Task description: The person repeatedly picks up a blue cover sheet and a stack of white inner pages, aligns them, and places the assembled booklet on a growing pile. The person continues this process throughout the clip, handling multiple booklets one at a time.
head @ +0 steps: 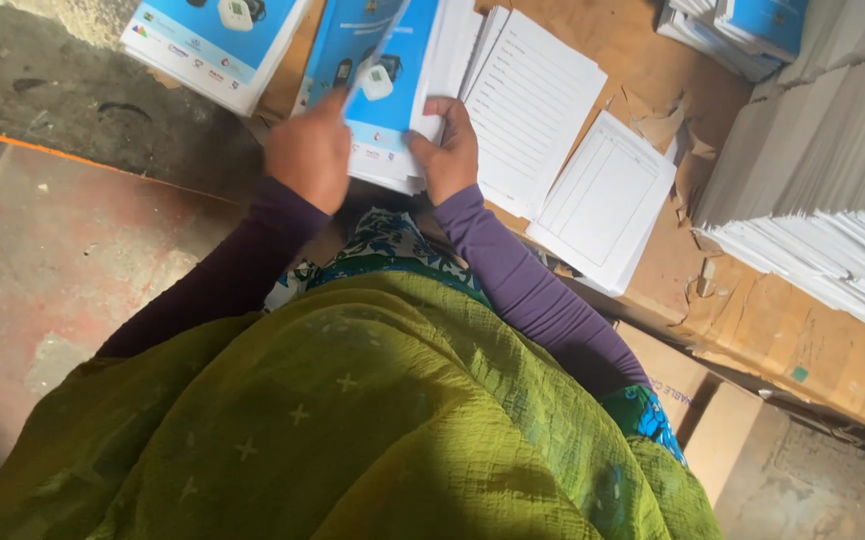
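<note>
A worn red-and-grey floor [43, 260] and a brown cardboard sheet [643, 60] fill the frame, the cardboard carrying tall stacks of white paper [813, 170] at right. Nearer the centre lie two piles of ruled white forms [603, 200] and, at upper left, a separate stack of blue booklets [215, 40]. A blue-covered booklet stack [383, 80] sits on the cardboard just ahead of the person — the left hand [310, 150] lifts its top sheet with fingers pinched, while the right hand [450, 150] curls closed on the stack's right edge.
</note>
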